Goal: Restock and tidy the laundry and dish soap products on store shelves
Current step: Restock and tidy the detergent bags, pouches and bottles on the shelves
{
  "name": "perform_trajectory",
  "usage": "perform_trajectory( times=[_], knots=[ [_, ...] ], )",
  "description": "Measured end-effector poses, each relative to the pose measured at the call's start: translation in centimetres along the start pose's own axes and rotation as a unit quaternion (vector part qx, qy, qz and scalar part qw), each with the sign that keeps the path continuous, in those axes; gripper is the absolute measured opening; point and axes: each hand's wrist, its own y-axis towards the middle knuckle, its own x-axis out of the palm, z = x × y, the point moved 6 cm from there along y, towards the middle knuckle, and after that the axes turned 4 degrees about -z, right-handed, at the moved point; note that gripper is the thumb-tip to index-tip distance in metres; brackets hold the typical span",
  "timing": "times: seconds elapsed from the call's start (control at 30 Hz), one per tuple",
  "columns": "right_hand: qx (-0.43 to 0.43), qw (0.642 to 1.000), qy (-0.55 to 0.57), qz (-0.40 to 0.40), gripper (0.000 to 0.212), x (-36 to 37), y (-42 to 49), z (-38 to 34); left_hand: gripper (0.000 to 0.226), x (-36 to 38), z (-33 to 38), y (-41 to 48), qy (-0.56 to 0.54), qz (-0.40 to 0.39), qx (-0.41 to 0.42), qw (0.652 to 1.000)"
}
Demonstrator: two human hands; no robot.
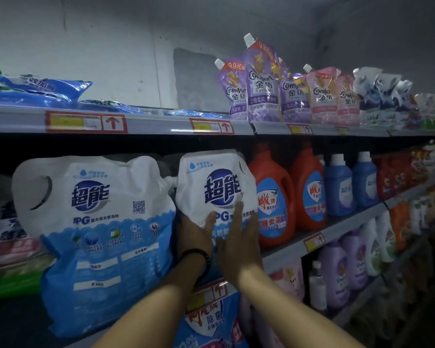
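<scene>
White-and-blue bag sits upright on the middle shelf, squeezed between a bigger bag and 2 red jugs. Right hand lies flat on its front, fingers straight. Left hand is at its lower left, thumb on the front, other fingers hidden, so can't tell if it's gripping.

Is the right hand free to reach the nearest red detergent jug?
Probably yes: the right hand lies flat on the white soap powder bag, gripping nothing, and the red detergent jug stands right beside it at the front of the shelf, unobstructed.
</scene>
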Motion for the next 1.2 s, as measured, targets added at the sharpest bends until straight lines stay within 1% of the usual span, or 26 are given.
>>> perform_trajectory(
  times=[0.1, 0.17, 0.2, 0.23, 0.27, 0.33, 0.37, 0.4, 0.43, 0.47, 0.53, 0.57, 0.6, 0.63, 0.67, 0.7, 0.73, 0.77, 0.8, 0.83, 0.9, 0.97, 1.1, 1.2],
  knots=[
    [0.001, 0.998, -0.055, -0.019, 0.093, 1.6, -0.9, -0.1, 0.077, 0.0, -0.2, 0.3, 0.015, -0.023, -0.005, 1.0],
    [0.005, 0.996, -0.087, -0.025, 0.09, 2.1, -0.9, 0.1, 0.084, -0.2, -0.1, 0.3, 0.025, -0.031, -0.024, 0.999],
    [0.005, 0.995, -0.091, -0.027, 0.089, 2.1, -0.7, 0.2, 0.087, -0.2, -0.1, 0.1, 0.041, -0.033, -0.041, 0.998],
    [0.003, 0.995, -0.092, -0.03, 0.089, 2.0, -0.4, 0.3, 0.087, -0.4, 0.1, -0.3, 0.082, -0.035, -0.055, 0.995],
    [0.003, 0.995, -0.09, -0.036, 0.089, 2.0, -0.1, 0.5, 0.08, -0.4, 0.4, -0.9, 0.142, -0.044, -0.058, 0.987],
    [0.003, 0.995, -0.086, -0.053, 0.089, 2.0, 0.5, 1.0, 0.056, -0.6, 1.2, -2.7, 0.267, -0.075, -0.032, 0.96],
    [0.003, 0.995, -0.085, -0.059, 0.088, 2.0, 0.8, 1.1, 0.05, -0.9, 1.5, -3.7, 0.327, -0.092, -0.011, 0.94],
    [0.006, 0.994, -0.085, -0.068, 0.086, 1.9, 1.1, 1.3, 0.048, -1.3, 1.8, -4.5, 0.383, -0.105, 0.012, 0.918],
    [0.014, 0.993, -0.087, -0.08, 0.084, 1.7, 1.3, 1.5, 0.048, -2.0, 2.0, -5.0, 0.426, -0.097, 0.036, 0.899],
    [0.026, 0.991, -0.092, -0.097, 0.084, 1.5, 1.5, 1.6, 0.047, -2.5, 2.3, -5.2, 0.475, -0.096, 0.072, 0.872],
    [0.062, 0.983, -0.11, -0.133, 0.089, 0.8, 1.7, 1.3, 0.045, -3.2, 2.5, -5.2, 0.584, -0.113, 0.147, 0.791],
    [0.08, 0.978, -0.121, -0.149, 0.091, 0.4, 1.5, 0.9, 0.047, -3.6, 2.6, -5.2, 0.612, -0.113, 0.188, 0.759],
    [0.095, 0.974, -0.126, -0.163, 0.092, 0.1, 1.1, 0.5, 0.052, -4.4, 2.6, -5.4, 0.635, -0.119, 0.207, 0.735],
    [0.105, 0.971, -0.128, -0.172, 0.093, -0.1, 0.5, 0.0, 0.056, -5.1, 2.3, -5.6, 0.663, -0.126, 0.228, 0.702],
    [0.106, 0.971, -0.131, -0.171, 0.092, -0.2, -0.4, -0.6, 0.055, -5.6, 1.7, -5.9, 0.692, -0.129, 0.253, 0.663],
    [0.094, 0.973, -0.14, -0.156, 0.089, -0.3, -1.5, -1.1, 0.049, -5.9, 1.0, -6.3, 0.714, -0.135, 0.28, 0.628],
    [0.071, 0.977, -0.154, -0.129, 0.081, -0.5, -2.6, -1.7, 0.042, -6.3, 0.3, -6.7, 0.731, -0.153, 0.295, 0.596],
    [0.04, 0.98, -0.167, -0.1, 0.069, -0.5, -3.6, -2.5, 0.036, -6.7, -0.2, -7.0, 0.75, -0.173, 0.292, 0.568],
    [0.01, 0.981, -0.174, -0.081, 0.06, -0.6, -4.6, -3.3, 0.033, -7.3, -0.6, -7.1, 0.76, -0.187, 0.284, 0.554],
    [-0.015, 0.982, -0.173, -0.075, 0.054, -0.5, -5.3, -4.2, 0.031, -8.0, -0.8, -7.3, 0.769, -0.192, 0.282, 0.541],
    [-0.044, 0.983, -0.156, -0.088, 0.053, -0.1, -6.2, -5.9, 0.032, -9.6, -1.1, -7.4, 0.782, -0.189, 0.276, 0.526],
    [-0.065, 0.984, -0.129, -0.103, 0.054, 0.2, -6.7, -7.5, 0.034, -11.2, -1.4, -7.7, 0.778, -0.185, 0.282, 0.53],
    [-0.112, 0.981, -0.1, -0.121, 0.042, 1.1, -7.6, -10.4, 0.038, -15.7, -1.6, -8.1, 0.734, -0.176, 0.283, 0.592],
    [-0.12, 0.978, -0.099, -0.138, 0.036, 2.1, -7.8, -12.0, 0.04, -19.5, -1.6, -8.5, 0.707, -0.159, 0.282, 0.629]
  ],
)
